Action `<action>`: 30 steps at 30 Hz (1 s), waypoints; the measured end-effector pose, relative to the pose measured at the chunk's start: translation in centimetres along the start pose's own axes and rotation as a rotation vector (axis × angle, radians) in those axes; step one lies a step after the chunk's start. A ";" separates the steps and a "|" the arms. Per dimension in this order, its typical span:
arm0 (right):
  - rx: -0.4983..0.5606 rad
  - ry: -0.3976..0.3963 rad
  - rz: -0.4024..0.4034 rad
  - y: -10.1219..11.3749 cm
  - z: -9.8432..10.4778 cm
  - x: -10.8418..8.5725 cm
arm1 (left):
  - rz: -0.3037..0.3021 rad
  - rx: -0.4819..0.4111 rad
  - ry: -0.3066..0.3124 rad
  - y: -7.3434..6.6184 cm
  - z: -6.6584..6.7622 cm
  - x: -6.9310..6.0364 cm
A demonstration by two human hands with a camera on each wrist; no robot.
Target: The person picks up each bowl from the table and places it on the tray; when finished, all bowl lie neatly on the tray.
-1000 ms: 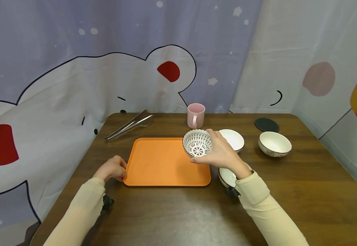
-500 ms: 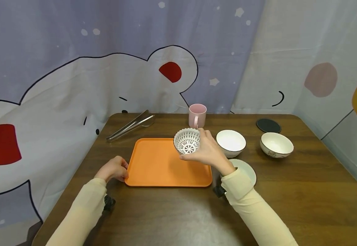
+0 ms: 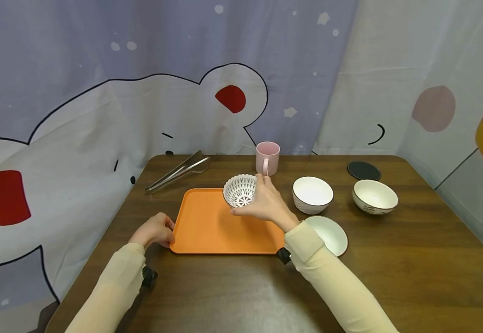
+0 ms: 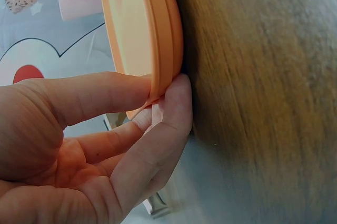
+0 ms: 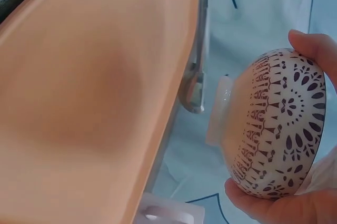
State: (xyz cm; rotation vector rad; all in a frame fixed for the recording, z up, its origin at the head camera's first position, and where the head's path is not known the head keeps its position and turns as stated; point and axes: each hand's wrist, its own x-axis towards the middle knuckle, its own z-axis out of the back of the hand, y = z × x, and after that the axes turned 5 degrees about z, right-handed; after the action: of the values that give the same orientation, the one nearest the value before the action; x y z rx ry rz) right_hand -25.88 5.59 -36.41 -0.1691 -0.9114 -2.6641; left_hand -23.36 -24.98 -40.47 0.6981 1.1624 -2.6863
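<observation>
An orange tray (image 3: 220,231) lies flat on the wooden table. At its left edge my left hand (image 3: 154,230) pinches the rim between thumb and fingers, as the left wrist view also shows, with the thumb on top of the tray edge (image 4: 164,34). My right hand (image 3: 266,203) grips a small patterned bowl (image 3: 240,189) by its right side, holding it above the tray. In the right wrist view the dark-patterned outside of the bowl (image 5: 279,124) shows between thumb and fingers, its foot facing the tray, with a gap between them.
Metal tongs (image 3: 176,174) lie behind the tray at the left, and a pink mug (image 3: 267,158) stands behind it. To the right are a white bowl (image 3: 312,194), a shallow white dish (image 3: 332,236) partly behind my right sleeve, a floral bowl (image 3: 375,196) and a black round coaster (image 3: 363,170).
My right hand has carried the patterned bowl leftward, farther over the tray, uncovering the white bowl and more of the shallow dish. My left hand stays on the tray rim.
</observation>
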 end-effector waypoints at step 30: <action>0.035 0.067 -0.033 1.9 -5.2 4.4 | -0.007 -0.021 -0.033 -0.2 -0.1 -0.4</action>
State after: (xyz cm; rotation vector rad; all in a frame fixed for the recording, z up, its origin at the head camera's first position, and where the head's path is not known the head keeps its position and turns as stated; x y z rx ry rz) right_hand -29.40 -0.20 -38.47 -0.0564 -0.9465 -2.6642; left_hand -23.08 -24.78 -40.18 0.6459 1.1857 -2.6760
